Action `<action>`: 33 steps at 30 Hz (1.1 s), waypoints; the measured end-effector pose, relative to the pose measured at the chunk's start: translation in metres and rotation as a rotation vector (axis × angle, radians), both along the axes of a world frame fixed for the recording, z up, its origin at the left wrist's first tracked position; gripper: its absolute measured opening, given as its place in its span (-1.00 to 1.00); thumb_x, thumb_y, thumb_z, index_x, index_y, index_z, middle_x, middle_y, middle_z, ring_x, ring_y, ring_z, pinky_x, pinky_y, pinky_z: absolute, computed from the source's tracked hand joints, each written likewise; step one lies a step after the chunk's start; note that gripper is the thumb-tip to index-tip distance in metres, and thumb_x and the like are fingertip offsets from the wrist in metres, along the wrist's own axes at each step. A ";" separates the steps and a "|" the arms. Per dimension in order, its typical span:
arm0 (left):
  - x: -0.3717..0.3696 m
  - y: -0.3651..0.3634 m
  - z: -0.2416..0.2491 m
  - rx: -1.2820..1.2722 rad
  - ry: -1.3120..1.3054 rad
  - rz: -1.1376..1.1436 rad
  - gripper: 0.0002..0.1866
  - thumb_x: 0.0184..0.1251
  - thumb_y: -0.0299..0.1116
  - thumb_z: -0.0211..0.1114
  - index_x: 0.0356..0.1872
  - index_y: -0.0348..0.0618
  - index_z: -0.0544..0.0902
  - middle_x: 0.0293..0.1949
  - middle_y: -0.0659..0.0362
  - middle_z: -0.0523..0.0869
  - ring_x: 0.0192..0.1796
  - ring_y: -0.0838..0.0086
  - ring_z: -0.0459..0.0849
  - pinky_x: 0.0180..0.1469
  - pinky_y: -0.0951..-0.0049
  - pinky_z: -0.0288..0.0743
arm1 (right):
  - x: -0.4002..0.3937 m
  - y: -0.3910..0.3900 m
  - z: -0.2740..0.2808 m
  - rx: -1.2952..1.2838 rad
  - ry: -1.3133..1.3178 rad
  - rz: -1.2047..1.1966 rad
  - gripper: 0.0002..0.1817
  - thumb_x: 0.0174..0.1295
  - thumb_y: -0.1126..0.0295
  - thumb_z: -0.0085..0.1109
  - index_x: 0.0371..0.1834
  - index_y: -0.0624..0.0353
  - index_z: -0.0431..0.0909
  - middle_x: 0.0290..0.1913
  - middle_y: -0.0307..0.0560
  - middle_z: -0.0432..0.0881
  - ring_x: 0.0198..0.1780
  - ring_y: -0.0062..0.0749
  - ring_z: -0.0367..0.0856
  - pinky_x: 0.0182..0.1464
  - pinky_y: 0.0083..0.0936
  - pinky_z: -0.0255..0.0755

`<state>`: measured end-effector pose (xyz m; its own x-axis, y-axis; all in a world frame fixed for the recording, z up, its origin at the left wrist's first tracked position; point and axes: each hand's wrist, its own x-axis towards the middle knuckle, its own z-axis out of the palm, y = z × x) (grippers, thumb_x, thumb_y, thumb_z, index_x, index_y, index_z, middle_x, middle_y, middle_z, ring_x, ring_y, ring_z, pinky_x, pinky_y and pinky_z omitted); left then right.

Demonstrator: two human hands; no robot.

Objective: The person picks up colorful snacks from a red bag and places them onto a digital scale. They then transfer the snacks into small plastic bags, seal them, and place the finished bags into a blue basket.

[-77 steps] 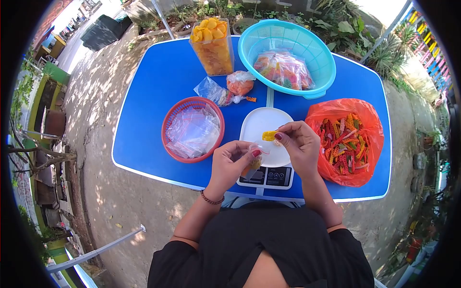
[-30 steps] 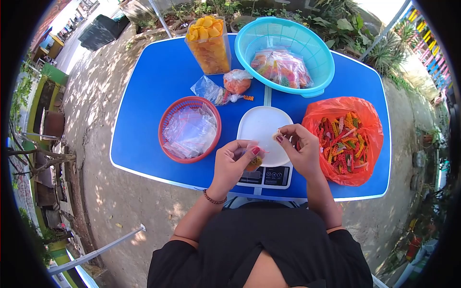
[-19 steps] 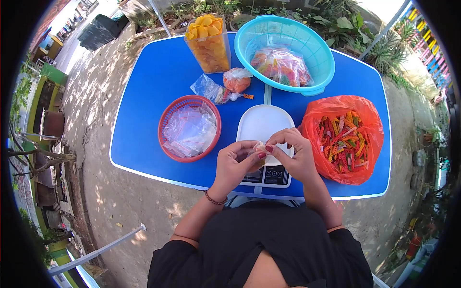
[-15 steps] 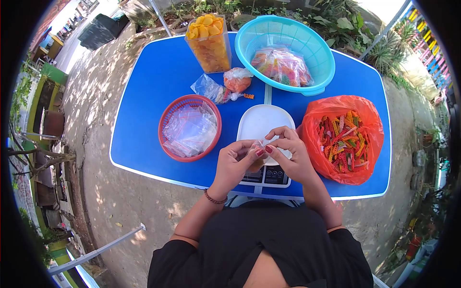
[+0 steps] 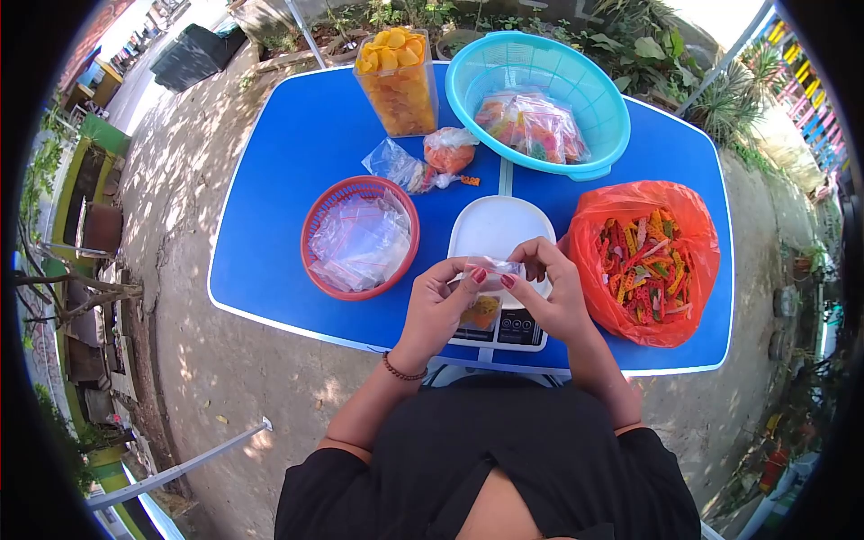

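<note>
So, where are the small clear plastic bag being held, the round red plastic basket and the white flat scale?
Small clear plastic bag (image 5: 482,312), head view: lower filled part.
Round red plastic basket (image 5: 349,188), head view: far inner wall.
White flat scale (image 5: 491,227), head view: bare part of its plate.

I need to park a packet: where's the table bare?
Bare: the blue table left of the red basket, and its far right corner between teal basket and orange bag. Crowded: around the scale, left hand and right hand.
</note>
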<state>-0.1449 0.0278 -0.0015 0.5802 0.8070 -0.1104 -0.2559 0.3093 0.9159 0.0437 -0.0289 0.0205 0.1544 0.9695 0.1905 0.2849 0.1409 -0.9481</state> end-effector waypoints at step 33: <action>0.010 -0.009 0.013 1.154 0.570 0.227 -0.88 0.25 -0.50 0.39 -0.22 -0.10 0.66 -0.17 0.18 0.73 -0.05 0.29 0.64 0.20 0.21 0.29 | -0.001 -0.010 0.003 0.432 -0.617 -0.059 -0.85 -0.01 0.48 0.38 -0.38 0.06 0.60 -0.39 -0.27 0.60 -0.25 -0.30 0.53 -0.15 -0.33 0.26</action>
